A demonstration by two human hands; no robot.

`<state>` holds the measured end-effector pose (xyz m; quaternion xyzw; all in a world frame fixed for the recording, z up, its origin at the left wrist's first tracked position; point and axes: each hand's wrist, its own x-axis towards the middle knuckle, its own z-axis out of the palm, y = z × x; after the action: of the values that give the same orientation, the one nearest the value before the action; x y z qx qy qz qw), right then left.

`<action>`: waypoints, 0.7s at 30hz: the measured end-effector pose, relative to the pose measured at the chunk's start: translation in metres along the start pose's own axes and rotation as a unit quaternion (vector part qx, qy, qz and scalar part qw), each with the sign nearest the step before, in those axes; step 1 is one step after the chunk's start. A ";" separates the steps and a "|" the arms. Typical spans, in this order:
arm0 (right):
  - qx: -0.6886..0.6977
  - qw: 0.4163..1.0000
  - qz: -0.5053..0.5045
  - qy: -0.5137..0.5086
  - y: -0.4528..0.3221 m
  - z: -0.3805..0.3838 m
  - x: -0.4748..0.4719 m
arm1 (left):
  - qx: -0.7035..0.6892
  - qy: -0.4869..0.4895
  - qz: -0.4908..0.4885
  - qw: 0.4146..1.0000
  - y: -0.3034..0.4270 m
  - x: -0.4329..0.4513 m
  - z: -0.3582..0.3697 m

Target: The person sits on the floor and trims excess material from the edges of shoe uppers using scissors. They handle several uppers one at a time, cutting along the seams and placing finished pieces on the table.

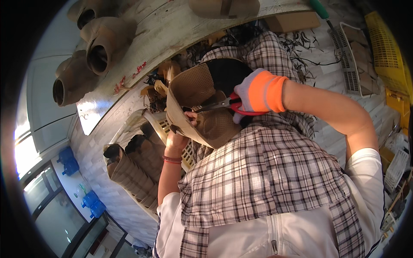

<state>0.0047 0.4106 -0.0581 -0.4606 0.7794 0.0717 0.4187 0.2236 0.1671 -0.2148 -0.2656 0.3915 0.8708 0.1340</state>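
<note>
A tan moulded shell [192, 84] with a textured lining and a black patch inside lies over my lap, its hollow facing me. My left hand [178, 139], bare with red bands at the wrist, grips the shell's near-left wall; its fingertips show inside the hollow. Red-handled scissors [220, 104] are held by my right hand [256, 92], which wears a grey and orange glove. Their blades reach into the shell, pointing at my left fingertips. What the blade tips touch is hard to make out. A plaid apron [264, 167] covers my front.
Similar tan hollow pieces [111, 42] stand on the worktable [167, 35]. A basket [132, 190] of stacked tan pieces is at my left. Black scraps [303, 43] litter the floor beyond my knees. A crate [350, 64] and a yellow basket [387, 48] stand at right.
</note>
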 end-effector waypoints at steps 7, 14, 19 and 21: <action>0.093 0.994 0.030 0.057 0.029 0.028 -0.025 | 0.076 0.110 0.215 0.968 0.007 0.010 -0.014; 0.298 0.935 0.130 0.142 0.069 0.078 -0.044 | 0.804 0.064 0.477 0.349 0.180 -0.088 0.191; 0.332 0.901 0.103 0.258 0.070 0.111 -0.035 | 0.827 0.050 0.557 0.050 0.262 -0.074 0.227; 0.455 0.854 0.085 0.237 0.069 0.130 -0.019 | 0.831 0.001 0.555 -0.034 0.288 -0.045 0.257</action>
<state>0.0312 0.5268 -0.1463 -0.1539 0.8365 -0.3669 0.3767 0.0417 0.1704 0.1281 -0.3369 -0.8577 0.2813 0.2677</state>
